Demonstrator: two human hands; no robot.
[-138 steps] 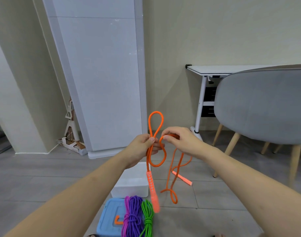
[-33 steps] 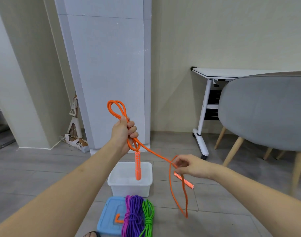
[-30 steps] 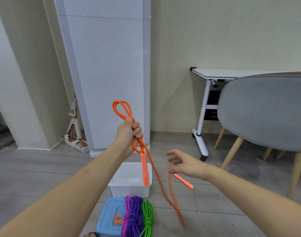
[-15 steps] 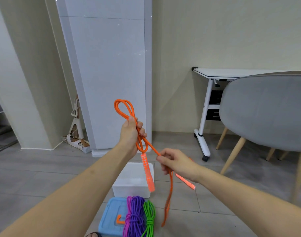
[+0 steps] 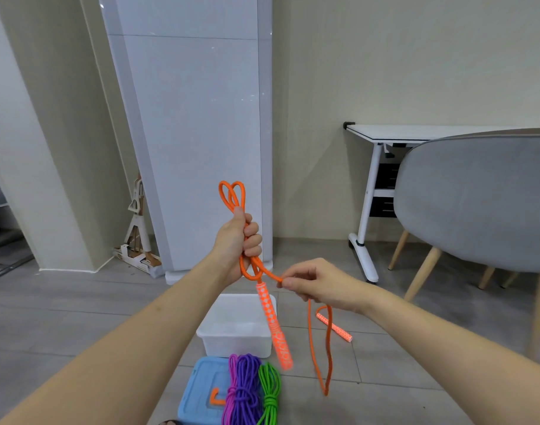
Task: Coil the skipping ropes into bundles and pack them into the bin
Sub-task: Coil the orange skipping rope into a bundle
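**Orange rope half coiled, bin not yet filled**

The person's left hand [image 5: 238, 240] grips a partly made bundle of the orange skipping rope [image 5: 310, 329], fingers curled round the gathered strands. Two loops stand up above the fist, and a short loop hangs below it. One dotted orange handle [image 5: 273, 325] dangles from under that hand, hanging in front of the white bin [image 5: 236, 340].

The right hand [image 5: 316, 285] is just beside the left and slightly lower. Its thumb and fingertips pinch a strand that runs tight from the bundle; the other fingers are loosely curled. Below this hand the remaining rope drops in a long loose loop toward the floor. The second handle [image 5: 334, 328] shows beyond that loop, to the right of the bin; whether it rests on the floor or hangs clear cannot be told.

The bin stands open on the grey floor, and no rope shows in the part of its inside that is visible. Just in front of it lies a blue lid [image 5: 198, 394]. On the lid's right edge lie three finished bundles side by side: pink [image 5: 232, 391], purple [image 5: 247, 388] and green [image 5: 270, 394].

As a judgement, three ropes are coiled and the fourth is mid-coil. The loose length has yet to be gathered and secured, and all four bundles then need packing into the bin.
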